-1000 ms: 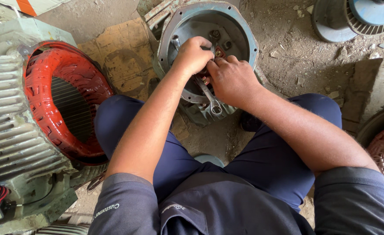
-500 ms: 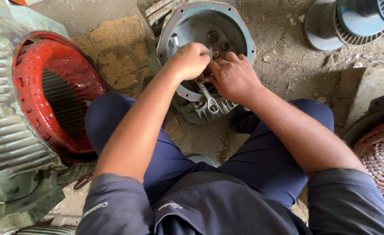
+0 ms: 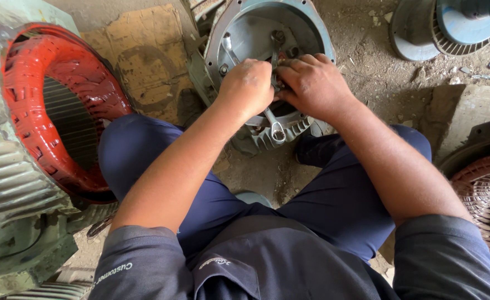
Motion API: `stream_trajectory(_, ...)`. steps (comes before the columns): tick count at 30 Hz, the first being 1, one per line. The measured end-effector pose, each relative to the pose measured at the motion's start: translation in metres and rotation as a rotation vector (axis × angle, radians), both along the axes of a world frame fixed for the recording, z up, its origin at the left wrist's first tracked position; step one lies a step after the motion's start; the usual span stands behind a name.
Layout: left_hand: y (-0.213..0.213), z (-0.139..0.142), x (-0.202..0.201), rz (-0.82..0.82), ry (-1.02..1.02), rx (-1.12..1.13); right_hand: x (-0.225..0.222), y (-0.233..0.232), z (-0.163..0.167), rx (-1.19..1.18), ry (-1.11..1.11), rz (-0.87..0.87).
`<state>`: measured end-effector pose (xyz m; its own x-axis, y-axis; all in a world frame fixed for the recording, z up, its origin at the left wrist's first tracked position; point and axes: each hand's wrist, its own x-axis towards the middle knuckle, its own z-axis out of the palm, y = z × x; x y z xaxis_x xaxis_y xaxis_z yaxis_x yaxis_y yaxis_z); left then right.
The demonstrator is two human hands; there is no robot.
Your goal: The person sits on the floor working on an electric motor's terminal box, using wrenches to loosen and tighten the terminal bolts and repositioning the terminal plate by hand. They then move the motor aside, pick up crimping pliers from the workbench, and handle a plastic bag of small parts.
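Hands are working inside the round grey motor cover [image 3: 239, 39] on the floor. Our left hand [image 3: 248, 86] is closing around a wrench [image 3: 273, 125]. Our right hand [image 3: 311, 83] is gripping a small part beside it; we cannot tell what.

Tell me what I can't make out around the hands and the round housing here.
- Head view: the fastener at the housing centre is hidden by both hands.
- Left hand: its fingers curl under, so its grip on the spanner is hidden; only the ring end shows.
- Right hand: what its fingertips press is covered.
- Housing's top rim: cut off by the frame edge.
- Red-wound motor: cut off at the left edge.
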<state>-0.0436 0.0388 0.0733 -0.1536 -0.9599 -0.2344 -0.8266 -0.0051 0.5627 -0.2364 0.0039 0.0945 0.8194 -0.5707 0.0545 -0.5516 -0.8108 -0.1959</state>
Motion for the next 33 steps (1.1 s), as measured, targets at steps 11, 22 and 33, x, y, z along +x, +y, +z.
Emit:
stream_trajectory(11,0.003,0.046,0.033,-0.094,-0.328,-0.301,0.002,0.0,-0.005,0.024,0.051,-0.002)
stream_trajectory(22,0.023,-0.016,0.06,0.142,-0.059,-0.4,0.001,-0.002,-0.007,-0.102,0.041,0.129)
stream_trajectory(33,0.026,-0.013,0.06,0.113,-0.06,-0.367,0.005,-0.001,-0.008,-0.104,0.081,0.097)
